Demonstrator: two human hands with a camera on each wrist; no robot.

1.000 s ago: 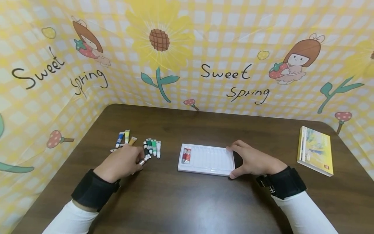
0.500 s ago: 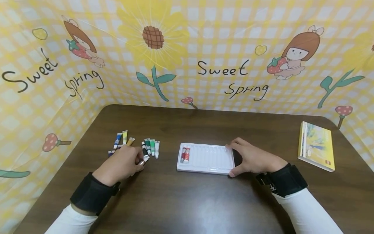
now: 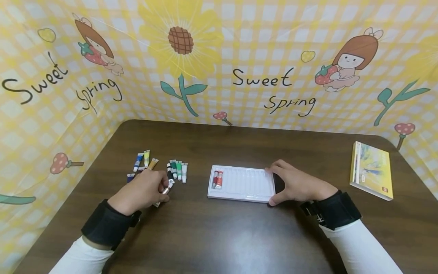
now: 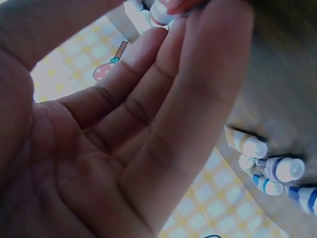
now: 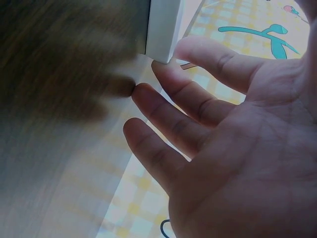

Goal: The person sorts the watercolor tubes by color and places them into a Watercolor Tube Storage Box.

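Observation:
In the head view my left hand [image 3: 142, 192] pinches a small paint tube [image 3: 166, 190] between thumb and forefinger, low at the left of the table; fingers cover part of it. A reddish-brown band on a tube [image 4: 161, 14] shows at the fingertips in the left wrist view. My right hand [image 3: 297, 185] spans the right end of a white plastic tray [image 3: 248, 183], thumb at the near corner and forefinger at the far one. In the right wrist view the other fingers extend below the tray's edge [image 5: 163, 29]. Two red paint tubes [image 3: 219, 179] lie in the tray's left end.
Green, black and white tubes [image 3: 179, 170] lie together just beyond the left hand. Blue, yellow and ochre tubes [image 3: 138, 162] lie farther left, partly behind that hand. A yellow box [image 3: 372, 170] lies at the right. A patterned cloth [image 3: 260, 45] hangs behind the brown table [image 3: 219, 236].
The tube in my left hand has tilted slightly, and its lower end now shows below the thumb. My right hand stays at the tray. The head view has shifted a little.

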